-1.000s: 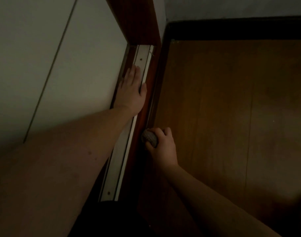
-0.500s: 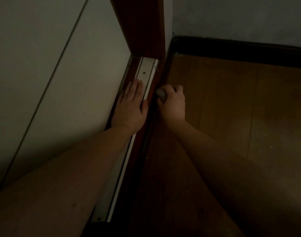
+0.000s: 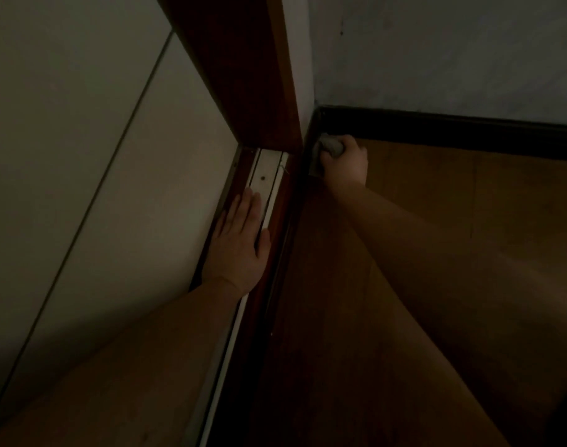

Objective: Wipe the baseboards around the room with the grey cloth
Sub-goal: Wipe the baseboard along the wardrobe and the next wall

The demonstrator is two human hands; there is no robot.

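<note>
Right hand (image 3: 345, 159) is gripping the bunched grey cloth (image 3: 330, 147), pressing it into the floor's far corner where the dark baseboard (image 3: 462, 127) is meeting the red-brown door frame (image 3: 243, 75). Left hand (image 3: 240, 243) is lying flat, fingers straight, on the pale threshold strip (image 3: 267, 171). Wooden floor (image 3: 469, 221) is lying open along the baseboard to the right.

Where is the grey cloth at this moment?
The grey cloth is gripped in the right hand, upper centre of the head view, in the corner against the dark baseboard.
</note>
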